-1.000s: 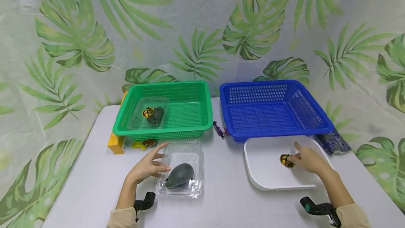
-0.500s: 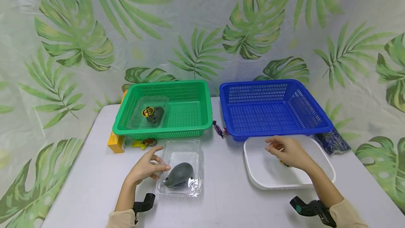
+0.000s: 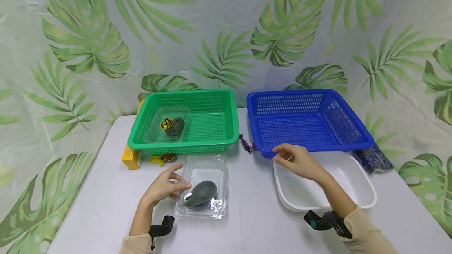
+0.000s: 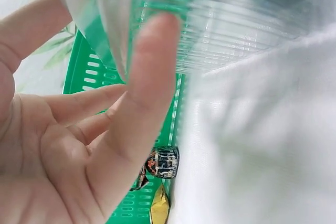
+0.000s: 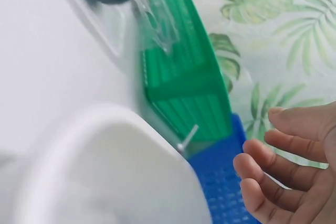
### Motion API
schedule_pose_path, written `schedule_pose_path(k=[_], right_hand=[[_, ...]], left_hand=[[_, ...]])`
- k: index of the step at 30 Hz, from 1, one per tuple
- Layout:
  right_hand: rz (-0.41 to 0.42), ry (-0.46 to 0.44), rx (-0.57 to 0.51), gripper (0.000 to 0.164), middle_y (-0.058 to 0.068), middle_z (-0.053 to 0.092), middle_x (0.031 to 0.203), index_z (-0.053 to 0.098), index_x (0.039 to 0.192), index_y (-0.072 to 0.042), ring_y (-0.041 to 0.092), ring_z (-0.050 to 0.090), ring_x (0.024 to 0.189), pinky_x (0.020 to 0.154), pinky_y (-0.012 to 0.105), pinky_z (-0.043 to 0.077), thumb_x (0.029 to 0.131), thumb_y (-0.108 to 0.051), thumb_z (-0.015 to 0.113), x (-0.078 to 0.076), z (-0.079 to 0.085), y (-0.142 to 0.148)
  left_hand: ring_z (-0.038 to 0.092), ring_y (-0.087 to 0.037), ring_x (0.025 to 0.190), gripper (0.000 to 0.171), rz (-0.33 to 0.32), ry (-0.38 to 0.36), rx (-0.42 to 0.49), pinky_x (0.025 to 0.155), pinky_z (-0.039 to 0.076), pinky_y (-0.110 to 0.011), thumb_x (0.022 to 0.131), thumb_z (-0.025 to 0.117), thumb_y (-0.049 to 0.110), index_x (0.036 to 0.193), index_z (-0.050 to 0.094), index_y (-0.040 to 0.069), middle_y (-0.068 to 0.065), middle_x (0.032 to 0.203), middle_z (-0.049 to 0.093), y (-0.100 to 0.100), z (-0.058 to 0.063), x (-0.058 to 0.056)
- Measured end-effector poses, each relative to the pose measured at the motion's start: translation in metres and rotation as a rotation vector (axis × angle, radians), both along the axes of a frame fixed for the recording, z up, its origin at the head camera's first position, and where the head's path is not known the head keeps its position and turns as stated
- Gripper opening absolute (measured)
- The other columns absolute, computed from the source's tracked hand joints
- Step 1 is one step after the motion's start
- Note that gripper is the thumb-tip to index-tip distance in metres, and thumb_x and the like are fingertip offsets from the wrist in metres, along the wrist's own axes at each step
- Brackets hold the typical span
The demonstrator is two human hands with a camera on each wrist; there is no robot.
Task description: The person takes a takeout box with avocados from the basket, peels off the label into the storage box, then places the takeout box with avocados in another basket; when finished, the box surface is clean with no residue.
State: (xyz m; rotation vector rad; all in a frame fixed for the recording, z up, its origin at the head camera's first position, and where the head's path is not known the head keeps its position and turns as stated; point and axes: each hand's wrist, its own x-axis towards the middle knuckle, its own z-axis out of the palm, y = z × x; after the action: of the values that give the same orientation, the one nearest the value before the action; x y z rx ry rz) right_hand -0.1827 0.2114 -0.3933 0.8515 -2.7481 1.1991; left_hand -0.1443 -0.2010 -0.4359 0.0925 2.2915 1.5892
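Observation:
A clear plastic container (image 3: 203, 169) with a grey pear-shaped thing (image 3: 203, 194) inside lies on the table in the head view. My left hand (image 3: 167, 185) holds its left side, thumb on the near face; in the left wrist view my left hand (image 4: 94, 124) has thumb and index finger either side of the clear wall. Over the left rim of a white tub (image 3: 356, 183) hovers my right hand (image 3: 298, 162), fingers loosely bent. The right wrist view shows nothing between that right hand's (image 5: 294, 166) fingers. My forearm covers part of the tub's floor.
A green basket (image 3: 212, 124) at the back left holds another clear container (image 3: 155, 128) with a round sticker. The blue basket (image 3: 293, 124) stands behind the tub. Wrapped candies (image 3: 245, 144), a yellow box (image 3: 131, 159) and a dark blue packet (image 3: 374, 158) lie around them.
My right hand has lifted from the round yellow-and-black sticker on the tub's floor and moved left to the tub's rim. My left hand and the container have stayed in place.

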Motion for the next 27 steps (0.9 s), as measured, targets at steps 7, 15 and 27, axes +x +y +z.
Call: schedule_pose_path(k=[7, 15, 27], right_hand=[[-0.128, -0.019, 0.031, 0.030, 0.017, 0.068, 0.094, 0.059, 0.117, 0.007, 0.013, 0.064, 0.078, 0.065, 0.024, 0.054, 0.092, -0.011, 0.060, -0.035, 0.032, 0.050], [-0.345, -0.027, 0.110, 0.047, 0.037, 0.056, 0.113, 0.045, 0.131, 0.012, 0.047, 0.056, 0.101, 0.077, 0.037, 0.052, 0.097, -0.019, 0.053, -0.081, 0.045, 0.130], [-0.483, -0.101, 0.430, 0.063, 0.050, 0.036, 0.120, 0.027, 0.133, 0.023, 0.061, 0.039, 0.107, 0.088, 0.068, 0.036, 0.092, -0.016, 0.055, -0.111, 0.034, 0.193]], left_hand=[[0.063, -0.021, 0.084, 0.080, -0.058, -0.048, -0.020, 0.059, 0.057, -0.039, 0.084, 0.072, 0.021, 0.140, 0.027, -0.014, -0.021, 0.107, 0.057, -0.005, -0.002, 0.006], [0.061, -0.026, 0.094, 0.082, -0.119, -0.135, -0.023, 0.059, 0.057, -0.039, 0.080, 0.076, 0.022, 0.138, 0.029, -0.013, -0.028, 0.121, 0.048, -0.009, -0.004, 0.016], [0.059, -0.020, 0.068, 0.064, -0.152, -0.115, 0.078, 0.056, 0.055, -0.038, 0.078, 0.077, 0.010, 0.119, 0.032, -0.009, -0.031, 0.115, 0.045, -0.008, 0.002, 0.022]])
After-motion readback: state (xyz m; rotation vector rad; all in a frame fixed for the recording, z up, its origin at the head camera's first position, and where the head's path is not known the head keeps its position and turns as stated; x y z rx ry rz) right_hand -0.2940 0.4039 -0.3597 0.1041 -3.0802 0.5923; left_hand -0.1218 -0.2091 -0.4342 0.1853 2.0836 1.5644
